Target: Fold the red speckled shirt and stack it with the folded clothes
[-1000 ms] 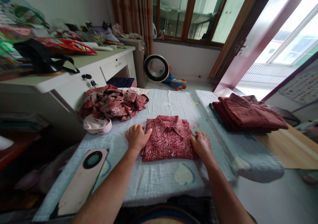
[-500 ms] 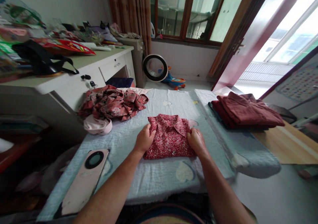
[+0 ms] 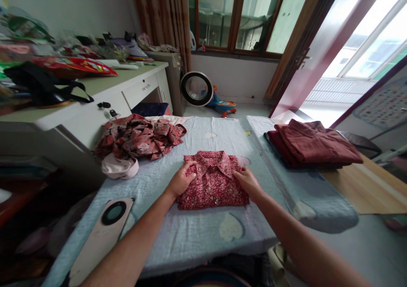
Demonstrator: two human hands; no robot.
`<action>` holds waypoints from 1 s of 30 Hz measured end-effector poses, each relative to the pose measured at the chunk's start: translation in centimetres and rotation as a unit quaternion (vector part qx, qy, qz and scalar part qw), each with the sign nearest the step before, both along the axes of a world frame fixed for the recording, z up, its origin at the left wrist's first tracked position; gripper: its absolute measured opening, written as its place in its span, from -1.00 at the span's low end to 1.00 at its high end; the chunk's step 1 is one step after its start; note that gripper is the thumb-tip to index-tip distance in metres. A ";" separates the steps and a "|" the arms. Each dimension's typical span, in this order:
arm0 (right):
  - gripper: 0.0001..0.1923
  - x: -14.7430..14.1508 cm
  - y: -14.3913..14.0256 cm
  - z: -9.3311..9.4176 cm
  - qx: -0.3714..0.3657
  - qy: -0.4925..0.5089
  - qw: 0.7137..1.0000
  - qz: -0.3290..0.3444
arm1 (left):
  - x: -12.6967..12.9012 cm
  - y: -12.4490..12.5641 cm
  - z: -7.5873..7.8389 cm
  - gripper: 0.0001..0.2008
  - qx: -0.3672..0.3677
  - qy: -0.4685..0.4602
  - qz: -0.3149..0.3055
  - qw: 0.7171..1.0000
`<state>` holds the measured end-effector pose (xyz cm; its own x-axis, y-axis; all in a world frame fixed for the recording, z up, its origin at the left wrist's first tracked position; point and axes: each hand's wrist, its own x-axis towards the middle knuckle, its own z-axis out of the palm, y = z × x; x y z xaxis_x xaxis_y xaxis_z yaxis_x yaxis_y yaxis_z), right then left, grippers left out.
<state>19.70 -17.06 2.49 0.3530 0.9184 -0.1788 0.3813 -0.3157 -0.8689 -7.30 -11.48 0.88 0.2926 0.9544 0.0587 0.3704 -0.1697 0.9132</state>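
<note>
At the far left, a white counter (image 3: 95, 104) carried a black bag (image 3: 38, 85), a red packet (image 3: 73, 66) and a clutter of small things too blurred to name. In front of it stood a table covered with a pale blue cloth (image 3: 190, 232). Near the cloth's left front corner lay a pink phone (image 3: 101, 236), its round camera ring facing up. Farther back on the left sat a crumpled floral garment (image 3: 140, 136), with a pale pink piece of fabric (image 3: 119, 168) touching its near edge.

The left hand (image 3: 182, 180) gripped the left side of the folded red floral shirt (image 3: 213, 181), fingers curled over the edge near the collar and the thumb on top. The shirt lay flat in the middle of the cloth, collar away from the person, buttons facing up. The right hand (image 3: 246, 181) was closed on the shirt's right side, fingers pinching the fabric just below the collar. The two hands were apart, one at each side of the shirt.

To the right, well apart from the shirt, a stack of folded dark red garments (image 3: 313, 145) rested on the far right part of the cloth. Beyond it a bare wooden board (image 3: 375, 189) showed.
</note>
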 end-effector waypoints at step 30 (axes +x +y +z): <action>-0.66 16.3 -1.2 15.8 0.080 0.155 0.985 0.019 | 16.4 -1.7 17.6 -0.16 -0.132 -0.208 -0.170 0.954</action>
<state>36.04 -18.27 18.28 0.2692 0.9549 -0.1251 0.0987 -0.1566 -0.9827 9.11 -13.15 18.46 0.5914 0.8064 0.0087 -0.0693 0.0401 0.9968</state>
